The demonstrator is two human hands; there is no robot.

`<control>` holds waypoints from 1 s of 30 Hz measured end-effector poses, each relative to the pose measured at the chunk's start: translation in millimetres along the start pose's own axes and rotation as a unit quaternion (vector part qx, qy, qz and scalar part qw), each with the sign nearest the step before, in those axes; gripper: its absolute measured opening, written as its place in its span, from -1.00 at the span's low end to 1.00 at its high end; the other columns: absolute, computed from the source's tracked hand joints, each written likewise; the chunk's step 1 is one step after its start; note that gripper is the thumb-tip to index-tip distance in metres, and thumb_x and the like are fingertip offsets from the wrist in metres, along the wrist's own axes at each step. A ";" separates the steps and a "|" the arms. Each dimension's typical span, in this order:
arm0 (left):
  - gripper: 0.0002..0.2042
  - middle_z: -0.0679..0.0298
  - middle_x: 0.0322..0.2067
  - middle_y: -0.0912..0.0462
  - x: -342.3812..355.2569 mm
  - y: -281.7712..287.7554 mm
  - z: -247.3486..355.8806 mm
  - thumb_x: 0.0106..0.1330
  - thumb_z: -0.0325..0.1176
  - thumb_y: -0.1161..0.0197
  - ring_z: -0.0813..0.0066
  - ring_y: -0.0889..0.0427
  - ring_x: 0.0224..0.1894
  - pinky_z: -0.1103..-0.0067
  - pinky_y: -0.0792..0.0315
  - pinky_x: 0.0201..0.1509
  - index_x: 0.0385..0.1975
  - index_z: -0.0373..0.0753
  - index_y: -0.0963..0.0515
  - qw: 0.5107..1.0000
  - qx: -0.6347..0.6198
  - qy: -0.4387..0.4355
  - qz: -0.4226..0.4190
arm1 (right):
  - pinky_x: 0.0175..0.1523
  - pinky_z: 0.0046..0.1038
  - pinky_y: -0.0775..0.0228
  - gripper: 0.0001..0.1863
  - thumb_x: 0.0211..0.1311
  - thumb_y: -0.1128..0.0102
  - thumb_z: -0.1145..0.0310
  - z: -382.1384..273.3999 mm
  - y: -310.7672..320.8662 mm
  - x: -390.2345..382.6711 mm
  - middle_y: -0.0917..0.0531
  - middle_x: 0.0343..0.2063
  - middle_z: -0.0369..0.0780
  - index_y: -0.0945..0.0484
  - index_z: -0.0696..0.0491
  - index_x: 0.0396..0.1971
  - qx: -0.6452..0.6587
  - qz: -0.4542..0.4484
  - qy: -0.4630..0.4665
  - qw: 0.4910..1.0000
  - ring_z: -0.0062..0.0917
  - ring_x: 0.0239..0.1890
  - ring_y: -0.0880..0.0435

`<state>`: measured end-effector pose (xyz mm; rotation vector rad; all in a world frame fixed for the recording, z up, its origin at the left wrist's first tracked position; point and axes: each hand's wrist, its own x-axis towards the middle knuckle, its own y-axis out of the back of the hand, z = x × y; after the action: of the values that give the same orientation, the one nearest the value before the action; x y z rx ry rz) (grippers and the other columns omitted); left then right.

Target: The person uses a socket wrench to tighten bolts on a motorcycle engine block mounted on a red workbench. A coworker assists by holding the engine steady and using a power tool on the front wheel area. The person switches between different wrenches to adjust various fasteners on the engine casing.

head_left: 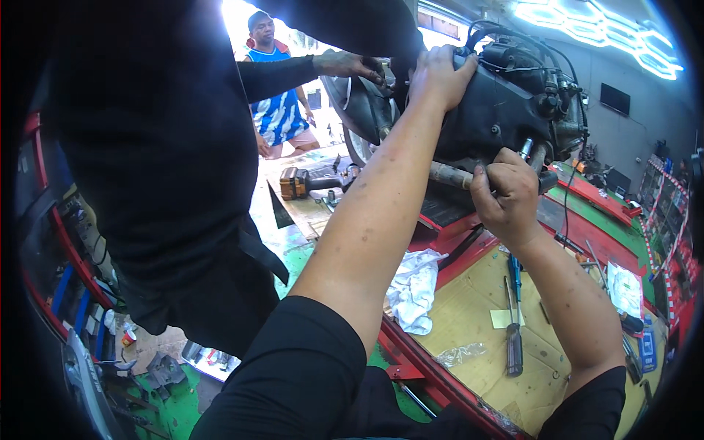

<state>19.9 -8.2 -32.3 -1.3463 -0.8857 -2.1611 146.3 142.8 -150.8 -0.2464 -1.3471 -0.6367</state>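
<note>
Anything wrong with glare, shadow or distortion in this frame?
Head view: the ceiling lights glare white at upper right, and daylight behind the person in blue is washed out. Head view: the co-worker's black clothes lose most detail. Head view: fisheye bends the red rail at left, and the side edges go dark; the right hand looks reasonably sharp.

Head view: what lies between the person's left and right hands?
The black engine cover lies between the left hand and the right hand, in the head view.
</note>
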 end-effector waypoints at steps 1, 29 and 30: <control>-0.33 0.10 0.29 -0.49 -0.2 0.4 0.1 0.39 0.24 -0.07 0.14 -0.30 0.44 0.00 -0.17 0.48 0.26 -0.20 -0.48 1.000 0.001 -0.002 0.000 | -0.49 -0.23 -0.21 -0.71 0.03 -0.34 0.55 -0.1 0.6 0.0 -0.41 -0.75 -0.17 -0.42 0.10 -0.76 -0.001 -0.004 0.000 1.000 -0.30 -0.63 -0.39; -0.28 0.13 0.39 -0.41 -9.4 14.6 12.7 0.39 0.28 -0.08 0.19 -0.24 0.51 0.00 -0.14 0.52 0.30 -0.22 -0.45 0.999 -0.024 0.035 -0.034 | -0.55 -0.43 -0.04 -0.49 -0.14 -0.46 0.22 -116.5 156.9 -11.6 -0.26 -0.81 -0.43 -0.15 -0.13 -0.79 -0.059 -0.423 0.194 0.883 -0.53 -0.68 -0.26; -0.29 0.13 0.39 -0.41 -8.0 14.2 11.5 0.39 0.28 -0.08 0.19 -0.24 0.51 0.00 -0.14 0.52 0.30 -0.22 -0.45 0.999 -0.027 0.032 -0.033 | -0.55 -0.41 -0.01 -0.48 -0.21 -0.45 0.24 -114.6 161.0 -11.6 -0.26 -0.81 -0.43 -0.12 -0.13 -0.80 -0.070 -0.415 0.189 0.887 -0.52 -0.68 -0.23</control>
<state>39.8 -9.6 -31.9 -1.2815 -0.8634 -2.2811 329.7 216.9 -157.3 0.3616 -0.9854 -1.4221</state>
